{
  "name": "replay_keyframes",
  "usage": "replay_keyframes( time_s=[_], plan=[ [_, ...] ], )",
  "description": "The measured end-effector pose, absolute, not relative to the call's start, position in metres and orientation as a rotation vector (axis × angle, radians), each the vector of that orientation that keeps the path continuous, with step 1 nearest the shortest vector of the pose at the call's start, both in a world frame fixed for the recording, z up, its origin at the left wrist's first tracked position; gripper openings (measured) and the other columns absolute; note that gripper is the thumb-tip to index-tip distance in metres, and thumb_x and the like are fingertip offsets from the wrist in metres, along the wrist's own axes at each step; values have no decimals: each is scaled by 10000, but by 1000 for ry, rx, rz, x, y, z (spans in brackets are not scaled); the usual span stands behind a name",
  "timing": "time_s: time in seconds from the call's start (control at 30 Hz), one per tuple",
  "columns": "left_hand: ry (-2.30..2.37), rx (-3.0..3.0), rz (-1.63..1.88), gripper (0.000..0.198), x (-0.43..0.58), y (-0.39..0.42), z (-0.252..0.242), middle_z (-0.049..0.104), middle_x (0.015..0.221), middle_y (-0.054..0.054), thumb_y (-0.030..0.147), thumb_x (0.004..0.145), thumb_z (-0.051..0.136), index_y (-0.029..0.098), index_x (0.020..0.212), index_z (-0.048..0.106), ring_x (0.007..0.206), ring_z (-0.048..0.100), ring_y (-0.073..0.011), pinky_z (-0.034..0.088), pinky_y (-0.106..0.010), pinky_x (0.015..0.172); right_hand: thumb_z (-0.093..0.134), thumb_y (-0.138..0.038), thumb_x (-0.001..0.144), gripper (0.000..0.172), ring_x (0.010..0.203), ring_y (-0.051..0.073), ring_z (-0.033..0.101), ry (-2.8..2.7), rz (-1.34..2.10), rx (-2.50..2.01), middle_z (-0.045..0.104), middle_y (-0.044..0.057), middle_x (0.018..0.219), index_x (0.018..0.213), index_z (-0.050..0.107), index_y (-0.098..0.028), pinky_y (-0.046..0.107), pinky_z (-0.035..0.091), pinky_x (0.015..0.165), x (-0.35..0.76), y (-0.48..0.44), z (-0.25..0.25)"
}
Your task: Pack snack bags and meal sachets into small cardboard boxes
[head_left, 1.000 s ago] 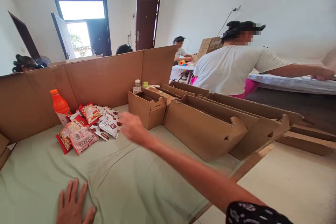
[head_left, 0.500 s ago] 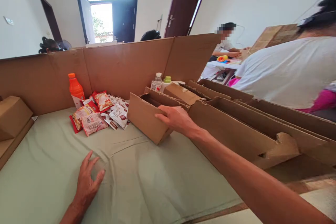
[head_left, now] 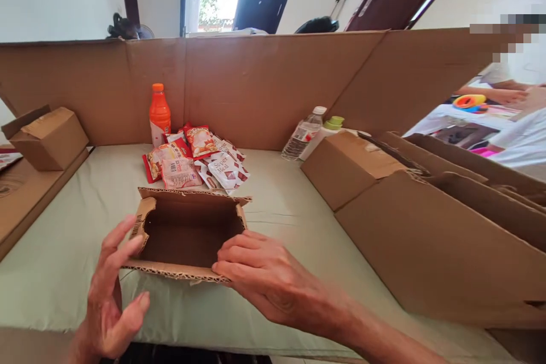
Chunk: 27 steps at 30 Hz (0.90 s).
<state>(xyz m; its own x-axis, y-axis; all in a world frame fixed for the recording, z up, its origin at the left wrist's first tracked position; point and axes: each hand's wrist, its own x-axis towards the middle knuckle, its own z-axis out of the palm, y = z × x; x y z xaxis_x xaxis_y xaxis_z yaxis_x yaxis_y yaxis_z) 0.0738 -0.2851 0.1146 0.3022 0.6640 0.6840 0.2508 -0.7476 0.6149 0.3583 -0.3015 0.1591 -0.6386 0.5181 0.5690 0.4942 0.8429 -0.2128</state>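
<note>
An open cardboard box (head_left: 187, 233) with nothing visible inside is near the front of the green-clothed table, its opening facing up and toward me. My right hand (head_left: 273, 278) grips its right end, fingers over the rim. Beside the left end is my left hand (head_left: 113, 290), fingers and thumb spread, with nothing in it. Just behind the box lies a pile of red and white snack packets (head_left: 181, 170). An orange bottle (head_left: 159, 114) stands at the back of the pile.
On the right are large cardboard boxes (head_left: 418, 239), with a clear bottle (head_left: 305, 133) and a green-capped bottle (head_left: 335, 123) behind. Another small box (head_left: 55, 139) sits at left. A tall cardboard wall (head_left: 264, 88) closes the back. Another person's arm (head_left: 503, 94) shows at far right.
The small box has come away from the large boxes to the front middle, held in my right hand. My left hand is now close to its left end. The view has turned right.
</note>
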Motion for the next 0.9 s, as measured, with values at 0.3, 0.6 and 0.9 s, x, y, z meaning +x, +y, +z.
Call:
replay_keyframes(
  time_s=[0.3, 0.6, 0.9],
  plan=[
    [727, 2662, 1270, 401, 63, -266, 143, 730, 1180, -97, 74, 762, 553, 196, 1137, 622, 1288, 578, -291, 403, -542, 1124, 585, -294, 995, 158, 833, 215, 673, -2365, 60, -889, 745, 88, 895, 1029, 671, -165, 361, 532, 770, 374, -296, 165],
    [669, 2760, 948, 222, 72, -253, 183, 718, 839, -3, 70, 727, 522, 215, 845, 642, 1041, 695, -224, 343, -517, 1208, 422, -614, 1010, 506, 879, 233, 726, -2240, 481, -823, 776, 100, 966, 1134, 729, -231, 352, 582, 761, 385, -296, 185],
    [869, 2727, 1382, 290, 68, -274, 149, 637, 842, -23, -6, 775, 481, 196, 891, 654, 940, 622, -189, 464, -467, 1080, 581, -414, 917, 288, 709, 195, 678, -1659, 338, -1385, 786, 64, 866, 943, 766, -196, 315, 561, 655, 403, -174, 159]
  ],
)
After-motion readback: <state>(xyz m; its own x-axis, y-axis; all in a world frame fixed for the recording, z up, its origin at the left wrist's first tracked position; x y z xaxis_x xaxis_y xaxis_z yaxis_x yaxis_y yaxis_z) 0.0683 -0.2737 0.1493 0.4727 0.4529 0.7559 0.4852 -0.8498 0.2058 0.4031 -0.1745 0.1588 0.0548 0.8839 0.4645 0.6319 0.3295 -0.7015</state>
